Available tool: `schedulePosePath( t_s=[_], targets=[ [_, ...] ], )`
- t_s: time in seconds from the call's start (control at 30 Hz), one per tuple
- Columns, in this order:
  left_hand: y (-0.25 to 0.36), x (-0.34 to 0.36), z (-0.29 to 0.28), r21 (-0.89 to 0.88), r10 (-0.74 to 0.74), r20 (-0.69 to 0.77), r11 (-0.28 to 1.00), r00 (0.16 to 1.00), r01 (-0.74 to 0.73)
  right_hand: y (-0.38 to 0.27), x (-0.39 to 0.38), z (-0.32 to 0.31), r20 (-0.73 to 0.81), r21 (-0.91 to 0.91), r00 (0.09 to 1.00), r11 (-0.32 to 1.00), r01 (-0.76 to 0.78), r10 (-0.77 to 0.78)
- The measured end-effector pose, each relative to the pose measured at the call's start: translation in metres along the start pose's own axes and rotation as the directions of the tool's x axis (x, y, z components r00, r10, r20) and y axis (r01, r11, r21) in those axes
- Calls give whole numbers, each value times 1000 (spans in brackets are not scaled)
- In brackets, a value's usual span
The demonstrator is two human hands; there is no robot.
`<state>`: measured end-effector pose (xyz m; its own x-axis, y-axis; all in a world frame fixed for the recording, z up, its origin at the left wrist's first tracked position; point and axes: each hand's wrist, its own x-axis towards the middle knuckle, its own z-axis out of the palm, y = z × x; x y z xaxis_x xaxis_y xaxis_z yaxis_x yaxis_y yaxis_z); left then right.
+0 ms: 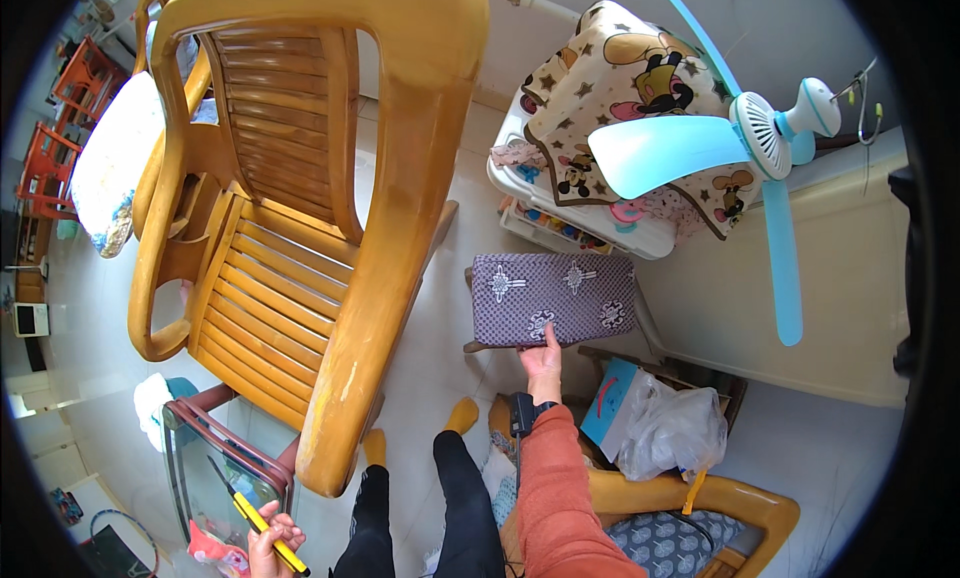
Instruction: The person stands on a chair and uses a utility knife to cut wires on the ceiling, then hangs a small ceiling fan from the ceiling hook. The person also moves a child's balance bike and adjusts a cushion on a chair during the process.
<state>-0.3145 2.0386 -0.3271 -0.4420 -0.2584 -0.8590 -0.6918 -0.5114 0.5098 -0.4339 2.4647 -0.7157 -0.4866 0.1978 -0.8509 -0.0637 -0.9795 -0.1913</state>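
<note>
In my left hand, low in view, is a slim yellow-and-black hand tool with a thin dark blade or shaft pointing up and left; I cannot tell its exact kind. The fingers are closed round its body. My right hand reaches forward to a small stool with a purple patterned cover and white motifs. Its thumb lies over the stool's near edge, and the other fingers are hidden under that edge. On the right wrist is a dark band with a small black box.
A large wooden slatted chair stands at left, beside a glass-topped side table. A light-blue fan hangs at upper right, near a cartoon-print cloth over a white drawer unit. A plastic bag lies right of my arm.
</note>
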Motion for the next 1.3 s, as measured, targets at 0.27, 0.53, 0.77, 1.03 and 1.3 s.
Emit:
schedulePosePath(
  t_s=[0.27, 0.53, 0.77, 1.03, 1.3],
  targets=[
    [-4, -1, 32, 31, -21, -2, 999, 1000, 21, 0, -9, -16, -200, -234, 956, 937, -258, 214],
    [12, -32, 127, 232, 127, 395, 945, 910, -232, -46, -239, 100, 499, -723, 752, 686, 88, 430],
    [4, -100, 251, 306, -48, 821, 878, 569, -367, -57, -438, 173, 757, -628, 444, 348, 696, 479],
    [59, -172, 345, 153, -135, 988, 703, 80, -694, -180, -548, 194, 656, -582, 729, 484, 653, -195],
    [188, -196, 419, 12, 188, 951, 773, 247, -634, -314, -603, 245, 593, -332, 389, 225, 916, -705]
  ],
)
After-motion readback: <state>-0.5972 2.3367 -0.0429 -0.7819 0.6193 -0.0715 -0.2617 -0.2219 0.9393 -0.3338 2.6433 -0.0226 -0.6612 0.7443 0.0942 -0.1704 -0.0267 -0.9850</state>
